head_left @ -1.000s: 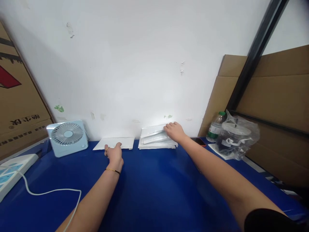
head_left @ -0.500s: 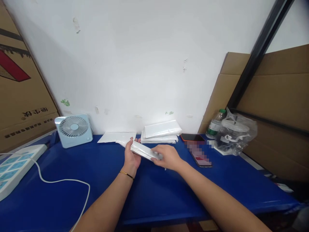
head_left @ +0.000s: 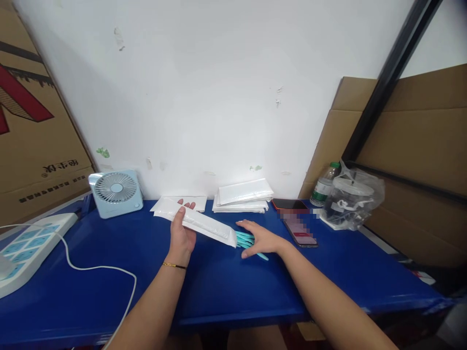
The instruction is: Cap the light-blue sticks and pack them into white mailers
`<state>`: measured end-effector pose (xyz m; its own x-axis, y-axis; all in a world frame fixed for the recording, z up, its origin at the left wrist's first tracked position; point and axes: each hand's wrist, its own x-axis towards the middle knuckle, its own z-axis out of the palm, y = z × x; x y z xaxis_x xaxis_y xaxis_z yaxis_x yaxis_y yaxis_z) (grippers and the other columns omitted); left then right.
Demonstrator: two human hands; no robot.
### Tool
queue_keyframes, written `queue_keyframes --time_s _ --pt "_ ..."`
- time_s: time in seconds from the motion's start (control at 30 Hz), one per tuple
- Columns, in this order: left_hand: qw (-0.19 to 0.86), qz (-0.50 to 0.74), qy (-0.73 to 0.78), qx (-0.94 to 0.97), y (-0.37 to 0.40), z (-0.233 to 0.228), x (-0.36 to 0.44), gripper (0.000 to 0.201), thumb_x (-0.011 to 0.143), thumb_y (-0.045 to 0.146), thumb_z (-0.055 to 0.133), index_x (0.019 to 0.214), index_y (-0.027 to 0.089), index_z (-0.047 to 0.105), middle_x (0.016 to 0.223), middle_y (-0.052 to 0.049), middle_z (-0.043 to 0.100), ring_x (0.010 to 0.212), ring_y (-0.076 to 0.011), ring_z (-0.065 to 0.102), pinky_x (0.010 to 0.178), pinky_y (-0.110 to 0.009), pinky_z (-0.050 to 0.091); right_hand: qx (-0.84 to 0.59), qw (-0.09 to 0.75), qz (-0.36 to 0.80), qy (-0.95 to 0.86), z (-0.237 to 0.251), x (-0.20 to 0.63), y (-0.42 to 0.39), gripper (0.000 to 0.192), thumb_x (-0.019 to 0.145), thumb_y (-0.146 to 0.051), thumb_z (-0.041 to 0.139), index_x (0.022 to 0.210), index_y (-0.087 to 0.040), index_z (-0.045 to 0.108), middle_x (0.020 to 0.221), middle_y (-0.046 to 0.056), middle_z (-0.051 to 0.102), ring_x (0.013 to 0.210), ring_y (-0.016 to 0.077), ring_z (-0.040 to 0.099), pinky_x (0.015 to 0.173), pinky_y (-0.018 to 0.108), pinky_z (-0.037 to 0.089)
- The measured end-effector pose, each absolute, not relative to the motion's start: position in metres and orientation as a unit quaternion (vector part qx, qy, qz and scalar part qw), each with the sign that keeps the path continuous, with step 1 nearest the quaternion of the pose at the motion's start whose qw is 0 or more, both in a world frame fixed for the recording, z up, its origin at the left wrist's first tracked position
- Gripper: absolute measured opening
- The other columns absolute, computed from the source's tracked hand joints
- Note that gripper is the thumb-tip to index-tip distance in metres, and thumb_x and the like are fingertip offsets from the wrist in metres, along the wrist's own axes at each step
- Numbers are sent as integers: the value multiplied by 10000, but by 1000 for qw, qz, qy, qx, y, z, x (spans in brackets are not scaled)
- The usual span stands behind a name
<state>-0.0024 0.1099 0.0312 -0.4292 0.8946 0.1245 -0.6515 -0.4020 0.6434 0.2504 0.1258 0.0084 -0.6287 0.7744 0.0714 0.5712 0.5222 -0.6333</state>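
Left hand (head_left: 182,238) clamps white packet (head_left: 206,227); right hand (head_left: 268,239) spreads around teal sticks (head_left: 242,238) (carton print (head_left: 60,165) shows ®).

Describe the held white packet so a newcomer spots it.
Find the blue table against the white wall. There, the left hand holds a long white packet. Unlike the packets lying behind, turquoise sticks show at its right end.

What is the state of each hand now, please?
Left hand: holding a packet, thumb on top.
Right hand: open around the sticks; whether it touches them cannot be told.
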Motion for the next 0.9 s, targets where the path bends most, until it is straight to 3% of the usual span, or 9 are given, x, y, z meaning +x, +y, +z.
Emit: queue_keyframes --time_s 0.1,0.17,0.27,0.43,0.67,0.9 --pt "471 803 261 255 108 35 0 353 739 327 639 1079 269 564 1031 -19 592 1082 -202 559 906 -350 466 -387 198 225 -872 4 217 124 951 502 -564 744 1321 -220 403 1347 124 424 1261 323 333 1022 466 246" --pt "470 798 263 270 108 37 3 365 725 321 655 1074 260 568 1005 -21 602 1043 -208 583 889 -352 474 -401 222 213 -863 1 196 125 836 510 -543 751 1224 -207 475 1199 110 538 1113 295 478 912 415 362" --pt "452 803 281 269 109 41 5 350 693 323 680 1017 228 586 970 -20 622 917 -188 630 845 -337 491 -439 253 213 -836 -1 182 129 690 563 -423 762 1152 -201 480 1035 72 600 937 247 552 740 327 417" --pt "394 819 297 293 109 63 -1 335 661 327 691 950 192 590 871 0 625 771 -145 634 786 -301 490 -429 249 169 -852 2 193 129 529 623 -404 730 1075 -210 534 972 54 584 908 225 525 731 310 383" --pt "401 775 325 365 105 96 -10 405 659 356 688 1017 200 579 939 -25 587 889 -192 613 794 -314 466 -418 208 113 -877 6 189 123 734 573 -657 652 1171 -252 518 1107 70 533 1016 257 460 834 397 372" --pt "350 768 309 438 98 124 -31 449 670 370 671 1066 183 570 981 -54 575 965 -226 584 872 -354 442 -383 196 81 -899 1 185 123 497 791 -563 508 1221 -312 509 1132 65 529 1029 239 459 846 392 378"
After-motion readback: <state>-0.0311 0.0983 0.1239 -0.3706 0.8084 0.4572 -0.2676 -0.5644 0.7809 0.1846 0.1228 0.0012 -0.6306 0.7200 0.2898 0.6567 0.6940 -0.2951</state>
